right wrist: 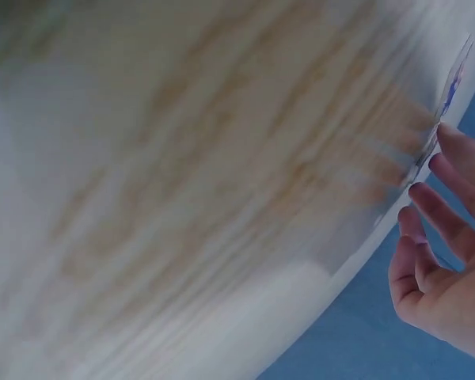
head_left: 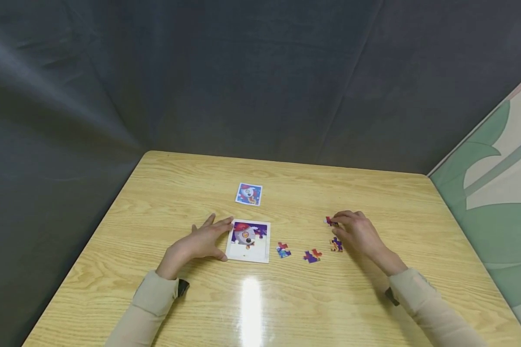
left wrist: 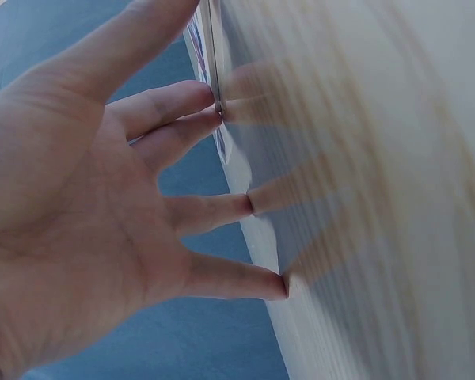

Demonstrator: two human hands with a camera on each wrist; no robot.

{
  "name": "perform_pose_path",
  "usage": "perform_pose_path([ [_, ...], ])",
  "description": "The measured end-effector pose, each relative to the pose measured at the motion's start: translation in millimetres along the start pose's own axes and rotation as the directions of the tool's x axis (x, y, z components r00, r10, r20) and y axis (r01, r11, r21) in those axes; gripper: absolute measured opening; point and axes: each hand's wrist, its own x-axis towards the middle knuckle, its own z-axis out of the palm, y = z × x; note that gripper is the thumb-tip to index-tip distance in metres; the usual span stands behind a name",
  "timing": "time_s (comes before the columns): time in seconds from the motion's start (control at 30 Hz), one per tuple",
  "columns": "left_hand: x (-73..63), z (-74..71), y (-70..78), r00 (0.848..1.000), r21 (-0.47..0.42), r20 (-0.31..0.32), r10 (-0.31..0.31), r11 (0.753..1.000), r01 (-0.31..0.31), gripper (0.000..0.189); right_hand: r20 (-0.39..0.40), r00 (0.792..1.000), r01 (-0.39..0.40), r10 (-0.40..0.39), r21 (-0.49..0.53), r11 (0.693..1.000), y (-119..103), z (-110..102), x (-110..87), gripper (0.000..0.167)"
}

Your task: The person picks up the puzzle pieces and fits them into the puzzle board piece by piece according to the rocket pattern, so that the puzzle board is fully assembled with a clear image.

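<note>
The fingers of the left hand (head_left: 200, 242) are spread wide and almost straight, and the left edge of the puzzle board (head_left: 256, 253) is touched by them, with the thumb set toward the near corner. The fingers of the right hand (head_left: 359, 233) are bent and held low, their tips at the far-right piece (head_left: 328, 220), which is partly covered; whether it is pinched cannot be told. Its visible end is pointed left, and its long axis is hidden. Both forearms, in beige sleeves (head_left: 157, 294), are angled inward from the near edge. The board is laid flat between the hands, nearer the left; it is about square, so no long axis stands out, and its sides are turned slightly. On it an animal's head is shown upright, red top away from the person, with a white gap on the near side. Right of the board are scattered a blue-and-red piece (head_left: 283, 249), a purple-and-orange piece (head_left: 312, 256) slanted up rightward, and an orange-and-purple piece (head_left: 336, 244). Beyond the board a picture card (head_left: 249, 194) is laid on the wooden table (head_left: 191, 180).
</note>
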Motion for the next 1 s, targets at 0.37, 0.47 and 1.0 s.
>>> perform_pose_path([
  [0.37, 1.2, -0.4, -1.2, 1.0, 0.005, -0.001, 0.004, 1.0, -0.004, 0.087, -0.036, 0.997, 0.068, -0.068, -0.005, 0.998, 3.0, 2.2, 5.7, 0.015],
  [0.47, 1.2, -0.6, -1.1, 1.0, 0.004, -0.001, 0.004, 1.0, -0.004, 0.087, -0.042, 0.995, 0.089, -0.089, -0.003, 0.996, 3.9, 3.8, 6.4, 0.014],
  [1.0, -0.4, -0.5, -0.1, 1.0, -0.002, -0.001, 0.013, 1.0, -0.013, 0.087, -0.091, 0.965, 0.249, -0.245, 0.039, 0.968, -2.6, 15.6, 16.7, 0.014],
])
